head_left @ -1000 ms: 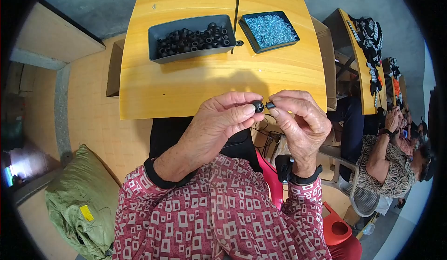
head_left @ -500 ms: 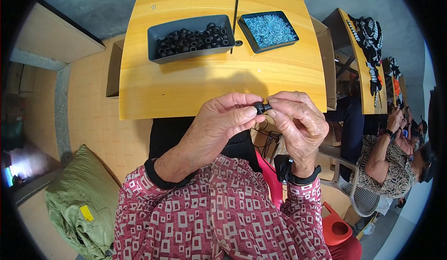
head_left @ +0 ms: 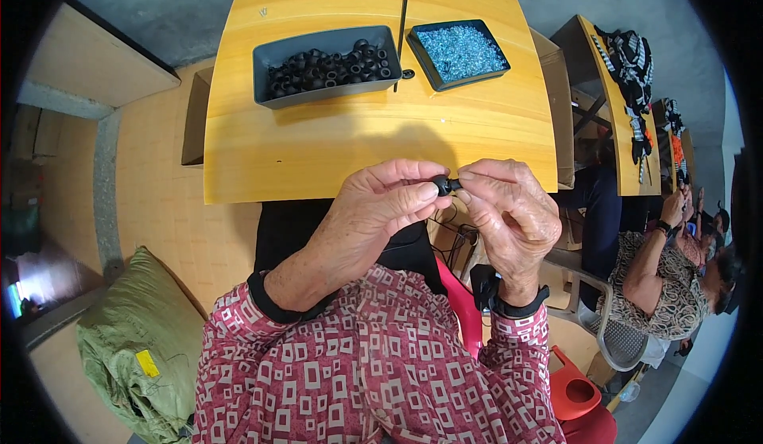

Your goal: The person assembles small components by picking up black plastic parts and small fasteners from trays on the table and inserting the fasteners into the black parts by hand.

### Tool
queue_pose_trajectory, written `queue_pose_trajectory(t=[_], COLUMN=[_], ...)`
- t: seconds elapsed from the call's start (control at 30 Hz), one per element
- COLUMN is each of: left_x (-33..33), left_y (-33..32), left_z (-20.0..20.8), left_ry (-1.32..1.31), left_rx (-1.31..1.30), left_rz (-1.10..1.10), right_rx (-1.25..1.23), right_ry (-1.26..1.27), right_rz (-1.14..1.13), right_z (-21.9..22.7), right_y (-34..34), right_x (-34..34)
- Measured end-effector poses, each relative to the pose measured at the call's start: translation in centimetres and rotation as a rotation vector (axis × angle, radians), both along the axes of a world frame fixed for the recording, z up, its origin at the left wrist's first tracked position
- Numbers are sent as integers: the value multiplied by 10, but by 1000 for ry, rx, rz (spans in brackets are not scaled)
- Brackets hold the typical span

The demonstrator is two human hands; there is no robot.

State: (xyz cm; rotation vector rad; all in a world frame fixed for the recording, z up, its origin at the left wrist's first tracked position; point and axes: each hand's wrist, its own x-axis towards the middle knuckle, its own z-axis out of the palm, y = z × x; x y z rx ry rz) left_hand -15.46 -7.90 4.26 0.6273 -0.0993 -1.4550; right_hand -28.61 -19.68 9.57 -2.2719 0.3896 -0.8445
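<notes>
Just off the near edge of the table, my left hand (head_left: 377,199) pinches a small rounded black piece (head_left: 442,185) between thumb and fingers. My right hand (head_left: 513,205) is closed on the narrow black end (head_left: 454,184) on its right side. Fingertips cover part of both, so I cannot tell whether they are one piece or two joined. Beyond my hands, a dark grey bin (head_left: 318,96) holds many rounded black pieces (head_left: 326,69) with round holes. To its right a shallow dark tray (head_left: 445,86) is filled with tiny clear-blue bits (head_left: 461,50).
A thin black rod (head_left: 403,23) and a small black disc (head_left: 408,73) lie between bin and tray on the yellow table (head_left: 318,150). At lower left leans a green sack (head_left: 143,333). A co-worker (head_left: 660,277) sits on the right, near a red plastic stool (head_left: 574,392).
My right hand's fingertips have shifted very slightly around the narrow black end. My left hand and the rounded piece stay in nearly the same place.
</notes>
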Motion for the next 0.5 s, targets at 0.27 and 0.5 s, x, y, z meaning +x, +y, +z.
queue_pose_trajectory(t=[0.27, 0.5], left_x=[1, -2], left_y=[0, 0], left_z=[0, -3], left_ry=[-33, -33], left_rx=[3, 30], left_rz=[11, 61], right_rx=[-113, 47], right_ry=[34, -27], right_rz=[33, -41], right_z=[-1, -16], right_y=[1, 11], right_x=[2, 5])
